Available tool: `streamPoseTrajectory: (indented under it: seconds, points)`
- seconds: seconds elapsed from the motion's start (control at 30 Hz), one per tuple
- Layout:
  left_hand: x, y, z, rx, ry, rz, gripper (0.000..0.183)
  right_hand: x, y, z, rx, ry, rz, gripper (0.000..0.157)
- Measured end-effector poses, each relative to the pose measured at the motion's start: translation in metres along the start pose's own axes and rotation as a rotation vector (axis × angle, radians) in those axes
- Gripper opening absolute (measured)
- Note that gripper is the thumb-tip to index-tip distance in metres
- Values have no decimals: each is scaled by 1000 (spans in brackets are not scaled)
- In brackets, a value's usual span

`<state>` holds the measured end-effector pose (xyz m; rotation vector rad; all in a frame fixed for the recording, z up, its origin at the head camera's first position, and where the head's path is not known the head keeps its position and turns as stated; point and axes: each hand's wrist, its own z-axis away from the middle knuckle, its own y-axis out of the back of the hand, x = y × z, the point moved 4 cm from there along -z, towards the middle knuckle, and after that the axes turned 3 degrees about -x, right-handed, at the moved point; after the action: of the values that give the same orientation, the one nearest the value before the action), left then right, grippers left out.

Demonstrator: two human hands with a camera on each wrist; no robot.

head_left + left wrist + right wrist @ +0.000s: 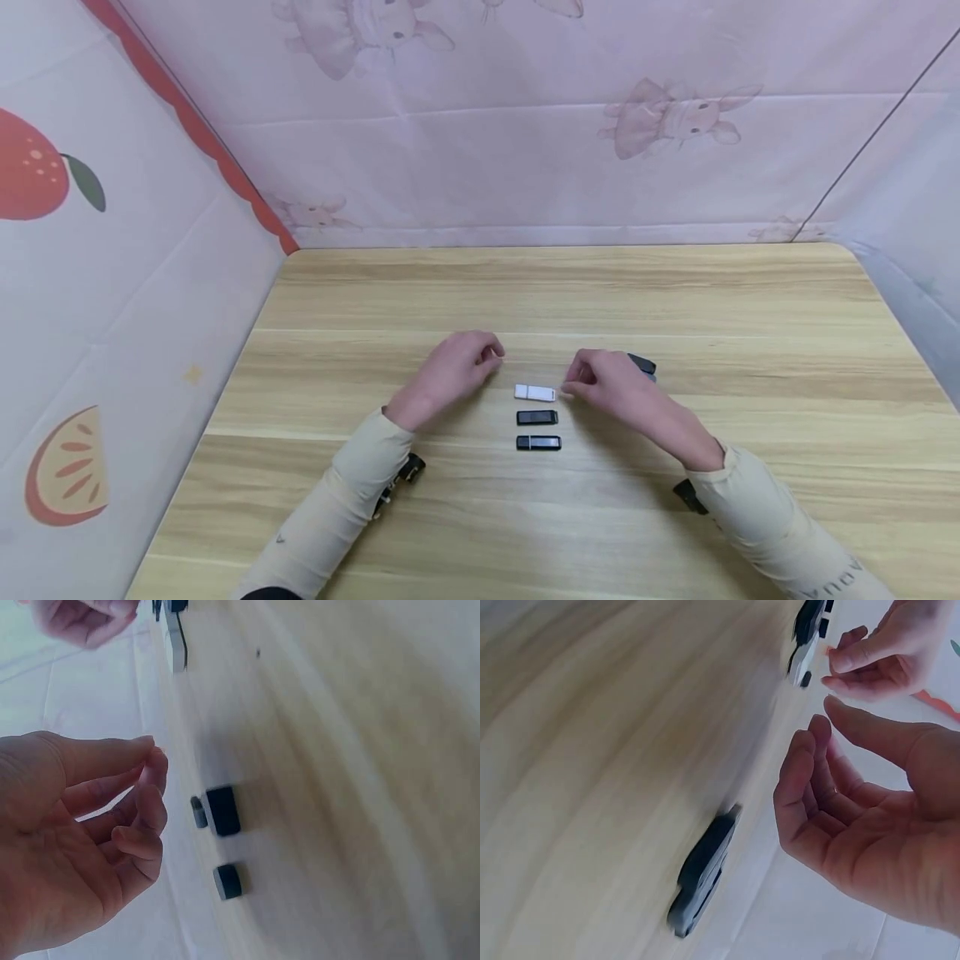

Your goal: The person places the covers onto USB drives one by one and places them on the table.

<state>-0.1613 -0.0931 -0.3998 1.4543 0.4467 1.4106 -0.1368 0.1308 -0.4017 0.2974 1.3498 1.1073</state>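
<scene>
A white USB stick (535,392) and two black USB sticks (537,417) (538,443) lie in a column on the wooden table. Left of the white one, my left hand (459,367) hovers with thumb and index fingertips meeting and the other fingers loosely bent. Nothing shows in its grasp. Several small dark blocks (223,810) lie near it in the left wrist view; the head view hides them. My right hand (611,383) is at the white stick's right end, fingers loosely curled around nothing. Beside it lie black and grey-blue flat pieces (642,364), partly hidden by the hand.
The light wooden table (337,300) reaches back to a pink patterned cloth wall (480,167). A white cloth with fruit prints (165,275) borders the left side. Dark wrist devices (411,468) sit under both sleeves.
</scene>
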Motion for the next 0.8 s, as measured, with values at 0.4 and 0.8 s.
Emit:
streamPoseTrajectory:
  seconds: [0.4, 0.8]
  points:
    - [-20, 16, -10, 76, 4, -43, 25, 20, 15, 11, 19, -35, -7, 13]
    - [-32, 15, -18, 17, 30, -106, 37, 48, 32, 28, 83, -18, 39, 13]
